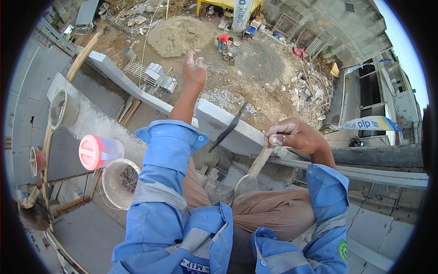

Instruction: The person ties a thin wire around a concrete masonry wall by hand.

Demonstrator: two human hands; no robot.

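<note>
The right hand [292,136] grips a pickaxe's wooden handle [259,160] above the concrete wall edge [219,119]. The left hand [195,71] is raised open beyond that edge, over open air

Wooden-handled hammer [237,137], dark head up

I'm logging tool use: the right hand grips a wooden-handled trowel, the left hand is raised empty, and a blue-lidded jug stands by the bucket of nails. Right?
Not quite. In the head view the jug has a pink lid, not blue. The rest holds: the right hand grips the wooden-handled trowel, the left hand is raised empty, and the jug stands beside the bucket of nails.
</note>
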